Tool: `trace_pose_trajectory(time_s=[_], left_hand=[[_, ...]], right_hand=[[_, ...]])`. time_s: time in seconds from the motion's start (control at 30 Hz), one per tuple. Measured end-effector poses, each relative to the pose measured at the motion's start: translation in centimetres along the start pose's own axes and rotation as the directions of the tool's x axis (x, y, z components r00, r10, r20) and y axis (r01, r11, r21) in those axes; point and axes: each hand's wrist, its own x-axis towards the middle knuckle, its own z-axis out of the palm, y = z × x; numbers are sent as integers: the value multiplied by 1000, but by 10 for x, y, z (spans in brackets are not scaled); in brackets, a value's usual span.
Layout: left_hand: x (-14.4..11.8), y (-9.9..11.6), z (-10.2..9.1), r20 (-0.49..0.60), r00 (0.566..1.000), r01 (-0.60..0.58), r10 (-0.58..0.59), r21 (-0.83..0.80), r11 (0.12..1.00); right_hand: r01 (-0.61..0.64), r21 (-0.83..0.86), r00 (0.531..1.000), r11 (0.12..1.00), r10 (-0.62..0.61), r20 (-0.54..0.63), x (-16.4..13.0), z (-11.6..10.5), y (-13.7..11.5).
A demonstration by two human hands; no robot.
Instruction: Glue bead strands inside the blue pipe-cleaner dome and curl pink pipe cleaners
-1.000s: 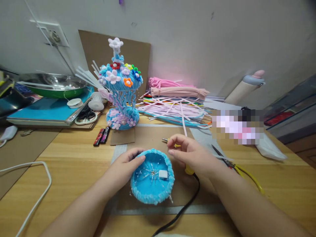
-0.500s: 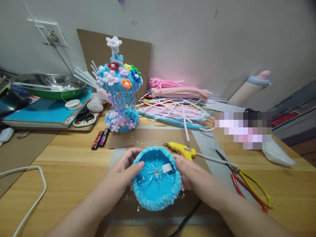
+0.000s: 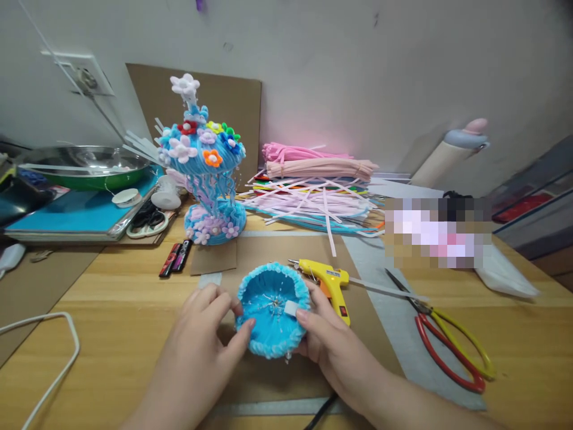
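Both my hands hold a blue fuzzy bowl-shaped cap [image 3: 272, 313] made of pipe cleaners, its hollow side facing me. Thin wires cross at its centre and a small white block sits inside near the right rim. My left hand [image 3: 203, 340] grips the left rim with the thumb on the edge. My right hand [image 3: 329, 340] grips the right rim, thumb next to the white block. A yellow glue gun [image 3: 329, 279] lies on the cardboard mat just behind my right hand, untouched.
A finished blue flower-covered mushroom-shaped model [image 3: 203, 167] stands behind. Piles of pipe cleaners [image 3: 313, 191] lie at the back. Red-and-yellow-handled scissors [image 3: 441, 331] rest on the right. Two lighters [image 3: 174, 258], black scissors [image 3: 145, 218], a metal bowl [image 3: 85, 164] and a white cable [image 3: 49, 358] are on the left.
My right hand let go of the glue gun, which now lies on the mat, and took hold of the blue cap's right rim. The cap tilted more toward me.
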Motion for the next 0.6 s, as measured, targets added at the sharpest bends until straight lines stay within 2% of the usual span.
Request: trace_pose_trajectory(time_s=[0.1, 0.17, 0.27, 0.33, 0.5, 0.57, 0.6], left_hand=[[-1, 1, 1, 21, 999, 36, -35, -72, 997], [1, 2, -4, 66, 992, 118, -108, -166, 979], [9, 3, -18, 224, 948, 292, -224, -343, 893], [18, 1, -26, 318, 918, 362, -236, -429, 828], [39, -12, -32, 283, 942, 300, -182, -460, 836], [43, -17, -30, 298, 939, 296, -172, -445, 845], [42, -18, -30, 270, 944, 291, -188, -419, 860]], right_hand=[[-3, -6, 1000, 1000, 3, -19, 1, -1, 1], [-32, -6, 999, 999, 32, -19, 1, -1, 0], [-78, 9, 997, 997, 78, 22, 0, 0, -2], [-110, 22, 993, 994, 109, 52, -1, 2, -3], [-221, 68, 965, 973, 207, 163, -5, 1, -3], [-221, 79, 961, 972, 203, 186, -5, 0, -3], [-212, 80, 963, 974, 195, 184, -5, 0, -3]])
